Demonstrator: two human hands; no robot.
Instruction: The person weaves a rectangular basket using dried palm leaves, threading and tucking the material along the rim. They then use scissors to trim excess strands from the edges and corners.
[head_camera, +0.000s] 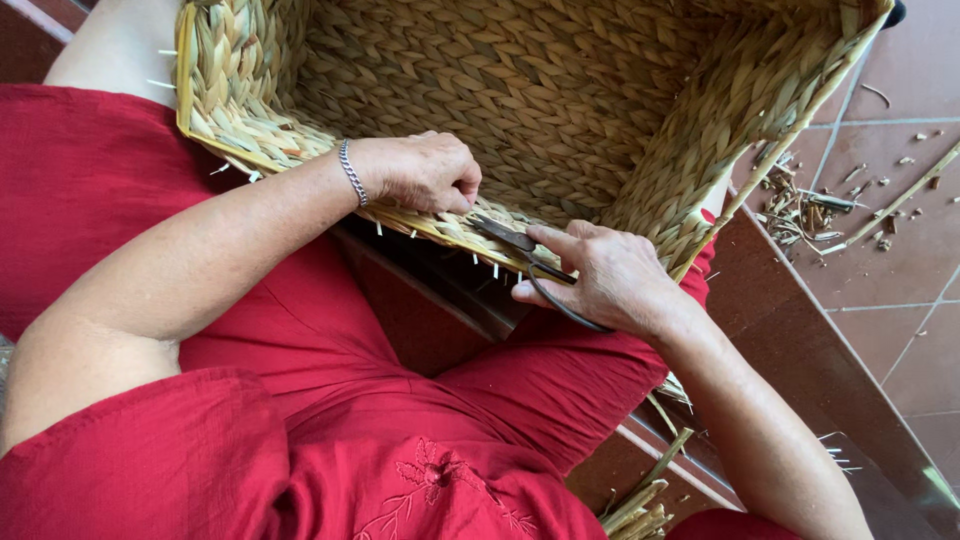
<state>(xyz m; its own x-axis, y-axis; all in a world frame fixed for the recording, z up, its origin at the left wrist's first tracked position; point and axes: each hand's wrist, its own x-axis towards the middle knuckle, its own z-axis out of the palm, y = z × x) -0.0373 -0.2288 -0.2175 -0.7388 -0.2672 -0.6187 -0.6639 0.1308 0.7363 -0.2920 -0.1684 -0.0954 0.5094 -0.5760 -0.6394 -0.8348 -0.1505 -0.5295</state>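
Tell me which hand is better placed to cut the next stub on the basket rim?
The right hand, probably: it already holds the shears, blades pointing at the basket rim. The left hand is closed on the rim, steadying it.

The woven basket (560, 90) is showing pale straw-yellow and tan in a braided plait pattern, with a yellow rim. The red dress (300, 400) is carrying embroidered flowers in the same red. The bracelet (352, 172) is gleaming silver. The shears (530, 255) are looking dark, nearly black. The floor tiles (880, 280) are showing reddish-brown with pale grout lines.
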